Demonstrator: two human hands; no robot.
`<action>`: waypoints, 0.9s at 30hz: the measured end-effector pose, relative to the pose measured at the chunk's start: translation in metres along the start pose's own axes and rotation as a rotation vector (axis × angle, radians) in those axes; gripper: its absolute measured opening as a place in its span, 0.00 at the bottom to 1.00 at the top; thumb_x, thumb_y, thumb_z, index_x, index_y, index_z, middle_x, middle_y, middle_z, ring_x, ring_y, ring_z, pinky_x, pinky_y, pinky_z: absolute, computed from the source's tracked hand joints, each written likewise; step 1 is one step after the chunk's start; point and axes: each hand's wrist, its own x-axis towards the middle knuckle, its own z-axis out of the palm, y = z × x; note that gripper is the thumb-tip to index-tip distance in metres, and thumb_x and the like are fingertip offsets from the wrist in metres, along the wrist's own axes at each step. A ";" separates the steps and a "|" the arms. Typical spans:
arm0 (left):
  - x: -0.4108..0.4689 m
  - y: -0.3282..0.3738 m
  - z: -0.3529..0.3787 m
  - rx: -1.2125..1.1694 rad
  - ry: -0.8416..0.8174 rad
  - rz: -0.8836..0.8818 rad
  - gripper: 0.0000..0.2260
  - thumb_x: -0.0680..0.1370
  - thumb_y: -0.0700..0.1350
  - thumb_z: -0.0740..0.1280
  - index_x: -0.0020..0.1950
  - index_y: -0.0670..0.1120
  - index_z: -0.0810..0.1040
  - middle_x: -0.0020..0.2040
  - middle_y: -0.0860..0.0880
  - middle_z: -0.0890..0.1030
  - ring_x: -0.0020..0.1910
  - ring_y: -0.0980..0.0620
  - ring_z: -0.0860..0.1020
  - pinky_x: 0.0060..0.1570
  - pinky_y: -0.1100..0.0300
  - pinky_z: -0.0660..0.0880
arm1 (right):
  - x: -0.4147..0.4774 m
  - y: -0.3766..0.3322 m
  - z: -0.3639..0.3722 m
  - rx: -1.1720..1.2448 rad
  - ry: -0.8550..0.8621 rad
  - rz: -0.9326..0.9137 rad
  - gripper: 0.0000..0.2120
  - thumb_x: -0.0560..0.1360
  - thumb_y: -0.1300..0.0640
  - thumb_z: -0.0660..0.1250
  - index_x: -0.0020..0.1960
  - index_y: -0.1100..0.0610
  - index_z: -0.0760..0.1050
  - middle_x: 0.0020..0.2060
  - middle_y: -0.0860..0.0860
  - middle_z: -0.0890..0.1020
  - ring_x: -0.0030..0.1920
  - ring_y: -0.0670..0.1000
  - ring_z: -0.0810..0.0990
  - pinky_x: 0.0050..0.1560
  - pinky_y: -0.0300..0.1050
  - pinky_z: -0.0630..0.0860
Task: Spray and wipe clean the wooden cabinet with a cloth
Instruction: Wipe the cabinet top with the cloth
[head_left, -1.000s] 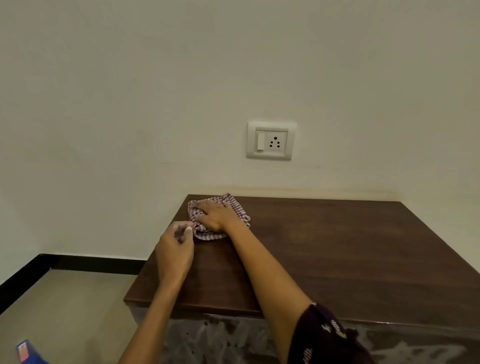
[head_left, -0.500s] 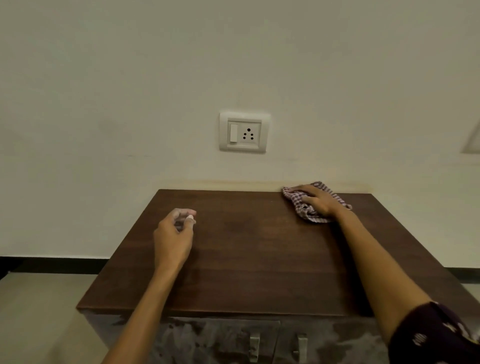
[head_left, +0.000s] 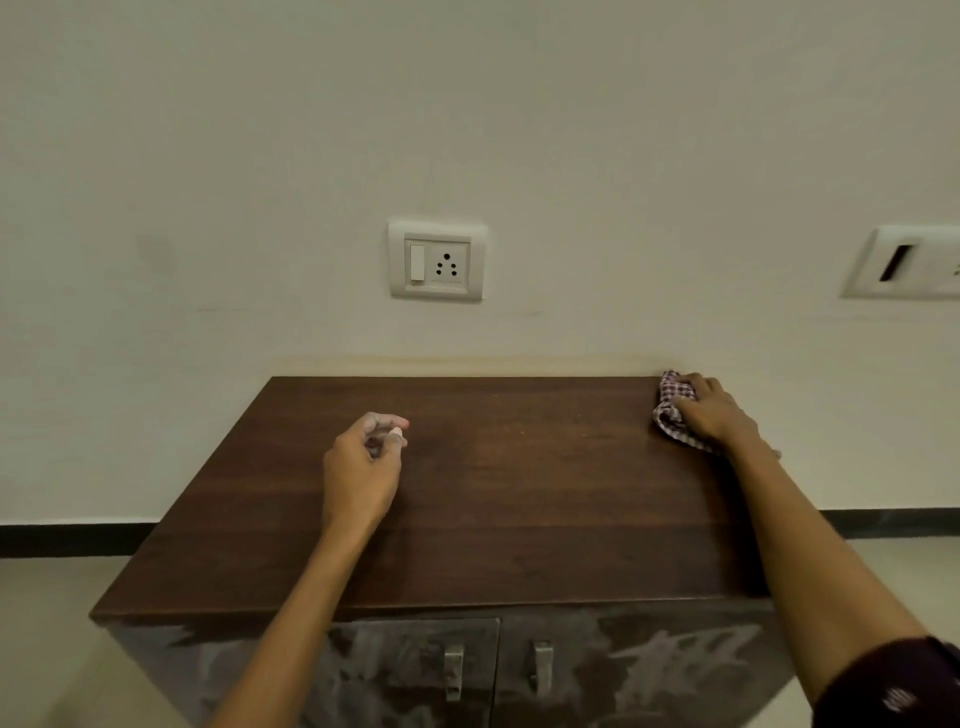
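The wooden cabinet (head_left: 519, 499) has a dark brown top and stands against the wall. My right hand (head_left: 714, 413) lies on a bunched red-and-white checked cloth (head_left: 670, 415) at the top's far right corner, fingers curled over it. My left hand (head_left: 363, 467) hovers over the left middle of the top, fingers curled round a small object with a pale tip (head_left: 397, 432), apparently a little spray bottle, which is mostly hidden by the hand.
Two cabinet doors with metal handles (head_left: 453, 670) face me, their fronts smeared with pale streaks. A wall socket (head_left: 437, 260) sits above the cabinet and another plate (head_left: 904, 262) is at the right. Tiled floor lies on both sides.
My right hand has swept the cloth along the back edge from the far left corner to the far right corner. The left hand has stayed roughly in place.
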 end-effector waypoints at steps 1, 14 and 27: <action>-0.002 0.002 0.003 0.007 -0.014 0.001 0.08 0.77 0.37 0.61 0.47 0.47 0.78 0.40 0.50 0.80 0.39 0.61 0.76 0.35 0.73 0.68 | -0.007 0.001 0.000 -0.008 0.001 0.005 0.24 0.77 0.48 0.55 0.72 0.52 0.57 0.72 0.55 0.60 0.70 0.59 0.62 0.67 0.58 0.63; -0.043 0.025 -0.001 0.034 -0.050 -0.034 0.06 0.77 0.39 0.62 0.47 0.48 0.78 0.42 0.50 0.80 0.38 0.62 0.75 0.31 0.74 0.66 | -0.153 0.021 -0.005 -0.090 0.147 0.103 0.23 0.77 0.46 0.53 0.69 0.51 0.62 0.71 0.54 0.64 0.69 0.56 0.64 0.67 0.57 0.61; -0.065 0.009 -0.111 0.070 0.167 -0.189 0.07 0.77 0.39 0.61 0.47 0.47 0.78 0.43 0.47 0.80 0.49 0.48 0.79 0.55 0.54 0.74 | -0.284 -0.235 0.117 0.052 -0.098 -0.747 0.24 0.75 0.46 0.54 0.67 0.55 0.64 0.69 0.53 0.67 0.70 0.53 0.62 0.70 0.60 0.53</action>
